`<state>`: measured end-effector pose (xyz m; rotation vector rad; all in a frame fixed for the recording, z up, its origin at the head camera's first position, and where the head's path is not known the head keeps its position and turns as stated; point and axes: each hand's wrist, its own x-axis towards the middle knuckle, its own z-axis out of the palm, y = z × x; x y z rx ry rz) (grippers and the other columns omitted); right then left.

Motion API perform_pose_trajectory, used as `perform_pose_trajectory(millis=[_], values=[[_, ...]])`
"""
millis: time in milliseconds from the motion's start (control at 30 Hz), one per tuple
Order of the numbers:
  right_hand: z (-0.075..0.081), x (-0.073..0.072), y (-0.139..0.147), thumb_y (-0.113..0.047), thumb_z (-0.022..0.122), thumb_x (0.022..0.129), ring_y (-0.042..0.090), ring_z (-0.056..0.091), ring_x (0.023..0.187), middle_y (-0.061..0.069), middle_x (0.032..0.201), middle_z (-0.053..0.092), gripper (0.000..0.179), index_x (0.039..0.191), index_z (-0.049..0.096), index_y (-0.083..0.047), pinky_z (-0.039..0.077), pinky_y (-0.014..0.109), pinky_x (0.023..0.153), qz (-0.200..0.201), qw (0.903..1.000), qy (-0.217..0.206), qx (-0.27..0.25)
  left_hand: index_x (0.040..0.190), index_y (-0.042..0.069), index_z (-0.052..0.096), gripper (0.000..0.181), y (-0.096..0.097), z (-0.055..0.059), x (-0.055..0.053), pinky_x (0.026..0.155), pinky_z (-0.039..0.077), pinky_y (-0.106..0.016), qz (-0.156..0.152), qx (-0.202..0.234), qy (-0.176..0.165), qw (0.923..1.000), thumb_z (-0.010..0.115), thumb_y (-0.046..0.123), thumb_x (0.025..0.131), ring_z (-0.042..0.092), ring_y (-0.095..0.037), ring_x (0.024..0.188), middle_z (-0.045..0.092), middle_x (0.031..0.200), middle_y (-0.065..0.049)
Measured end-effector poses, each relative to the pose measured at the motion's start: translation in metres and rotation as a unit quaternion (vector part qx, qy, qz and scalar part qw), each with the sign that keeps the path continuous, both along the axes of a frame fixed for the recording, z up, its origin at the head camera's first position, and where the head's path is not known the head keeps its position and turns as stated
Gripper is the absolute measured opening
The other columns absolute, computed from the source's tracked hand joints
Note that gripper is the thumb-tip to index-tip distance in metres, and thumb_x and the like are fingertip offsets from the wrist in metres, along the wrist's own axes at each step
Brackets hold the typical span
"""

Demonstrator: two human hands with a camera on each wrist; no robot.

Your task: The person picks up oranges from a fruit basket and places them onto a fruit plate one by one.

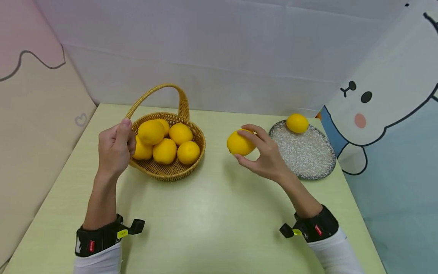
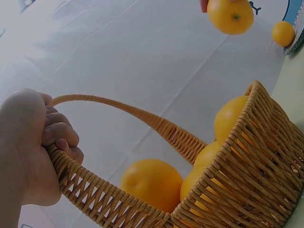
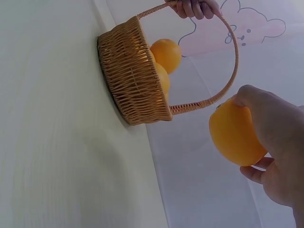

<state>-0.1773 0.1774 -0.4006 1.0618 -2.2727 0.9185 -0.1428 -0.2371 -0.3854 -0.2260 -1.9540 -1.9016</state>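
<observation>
My left hand [image 1: 115, 150] grips the arched handle [image 1: 139, 101] of a woven wicker basket [image 1: 169, 177], fingers wrapped round it. Several yellow-orange oranges [image 1: 165, 151] lie piled inside, one resting on top of the others at the left. In the right wrist view the basket's base is at the tabletop. My right hand [image 1: 265, 156] pinches a single orange [image 1: 237, 144] between thumb and fingers, raised above the table between basket and plate. A green stem end shows on this held orange [image 2: 232, 18] in the left wrist view.
At the right stands a speckled grey plate [image 1: 306, 156] with a dark rim, bearing one orange [image 1: 297, 123] at its back edge. The pale green table [image 1: 205, 228] meets a white cloth wall [image 1: 222, 91] behind. Printed cartoon panels [image 1: 393, 95] flank both sides.
</observation>
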Motion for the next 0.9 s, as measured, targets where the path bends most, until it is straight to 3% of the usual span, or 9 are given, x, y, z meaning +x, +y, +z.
perform_pose_trajectory(millis=[133, 233, 600, 900], values=[[-0.001, 0.001, 0.012, -0.007, 0.097, 0.08, 0.044, 0.071, 0.126, 0.029, 0.143, 0.067, 0.064, 0.138, 0.072, -0.001, 0.053, 0.017, 0.113, -0.014, 0.9998, -0.013, -0.008, 0.061, 0.0, 0.037, 0.064, 0.0, 0.002, 0.001, 0.037, 0.012, -0.033, 0.002, 0.002, 0.004, 1.0, 0.052, 0.024, 0.119, 0.027, -0.013, 0.039, 0.034, 0.05, 0.001], [-0.001, 0.002, 0.021, -0.007, 0.096, 0.081, 0.045, 0.07, 0.126, 0.03, 0.143, 0.067, 0.062, 0.138, 0.072, 0.001, 0.045, 0.008, 0.116, -0.023, 0.9995, -0.017, -0.013, 0.061, 0.0, 0.037, 0.064, 0.0, 0.002, 0.002, 0.038, 0.011, -0.033, 0.002, 0.006, 0.003, 1.0, 0.052, 0.025, 0.119, 0.026, -0.014, 0.039, 0.033, 0.05, 0.001], [-0.009, -0.01, 0.07, -0.012, 0.094, 0.082, 0.047, 0.068, 0.126, 0.03, 0.14, 0.067, 0.063, 0.139, 0.071, 0.003, 0.042, 0.008, 0.117, -0.103, 0.9945, 0.002, -0.02, 0.062, -0.002, 0.037, 0.062, -0.002, -0.002, 0.001, 0.037, 0.011, -0.033, -0.005, 0.017, 0.002, 0.9998, 0.052, 0.019, 0.118, 0.026, -0.013, 0.039, 0.034, 0.05, 0.0], [-0.014, -0.025, 0.108, -0.018, 0.091, 0.086, 0.051, 0.066, 0.135, 0.032, 0.145, 0.066, 0.062, 0.14, 0.07, 0.005, 0.039, 0.007, 0.116, -0.181, 0.9825, -0.009, -0.042, 0.062, -0.002, 0.036, 0.062, -0.001, -0.003, -0.001, 0.037, 0.011, -0.032, -0.014, 0.023, 0.004, 0.9996, 0.052, 0.019, 0.118, 0.026, -0.013, 0.039, 0.034, 0.05, 0.0]])
